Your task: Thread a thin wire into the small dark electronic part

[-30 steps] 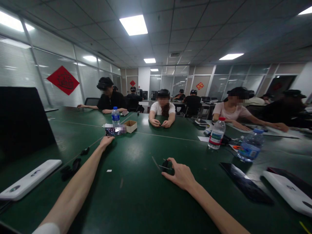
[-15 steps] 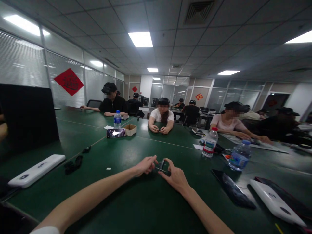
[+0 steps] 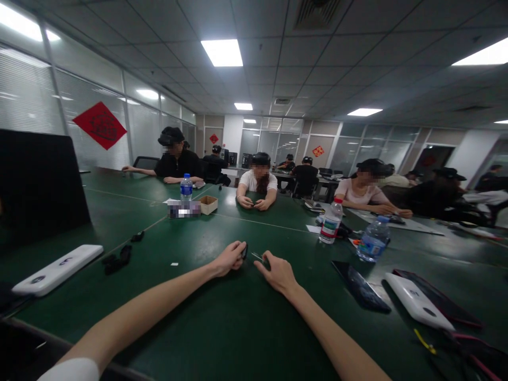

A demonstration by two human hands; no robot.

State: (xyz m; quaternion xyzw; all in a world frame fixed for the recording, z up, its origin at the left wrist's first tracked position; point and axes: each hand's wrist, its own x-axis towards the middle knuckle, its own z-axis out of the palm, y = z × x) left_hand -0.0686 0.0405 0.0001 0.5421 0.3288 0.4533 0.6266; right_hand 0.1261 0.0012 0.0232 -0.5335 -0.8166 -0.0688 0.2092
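Over the green table (image 3: pixel 222 328), my left hand (image 3: pixel 230 259) is closed on a small dark flat piece (image 3: pixel 245 251), held on edge at the fingertips. Just to its right, my right hand (image 3: pixel 278 272) pinches a thin, pale, metallic-looking piece (image 3: pixel 257 256) that points toward the left hand. A narrow gap separates the two hands. Both pieces are too small and partly covered by fingers to tell their kind. Left of my hands, a small white scrap (image 3: pixel 174 264) lies on the table.
On the right stand a red-capped bottle (image 3: pixel 330 225) and a blue-capped bottle (image 3: pixel 373 241), near a dark phone (image 3: pixel 361 286) and a white power bank (image 3: pixel 418 300). Another white power bank (image 3: pixel 59 270) and black bits (image 3: pixel 118 259) lie left. Ahead are a small box (image 3: pixel 208 205) and a seated person (image 3: pixel 257 182).
My hands have moved apart. The dark flat piece, before between both hands, is now in my left hand; the thin piece stays with my right. The view has shifted slightly right and down.
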